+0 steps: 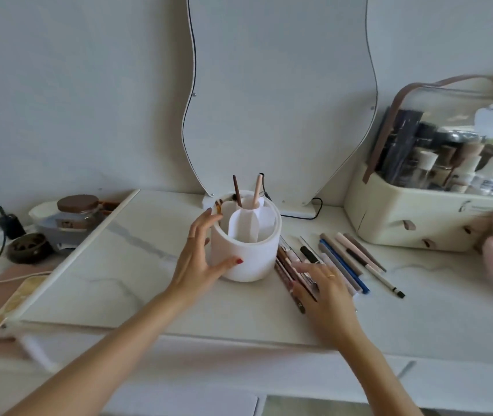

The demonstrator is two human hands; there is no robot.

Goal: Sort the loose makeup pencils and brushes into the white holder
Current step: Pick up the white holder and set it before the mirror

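Left hand (pixel 200 259) spread, steadying holder (pixel 245 253) | right hand (pixel 323 283) flat on pencils (pixel 341 265), nearer them | pencils point away, holder just left.

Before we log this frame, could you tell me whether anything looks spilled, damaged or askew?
Nothing stands out: the white holder stands upright, and the loose pencils lie in a row beside it, unsorted but not spilled.

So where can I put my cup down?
Bare marble lies left of the white holder, between it and the raised white edge strip. More lies in front, toward the table edge. Right of the holder is crowded: loose pencils under the right hand, then the cream case.
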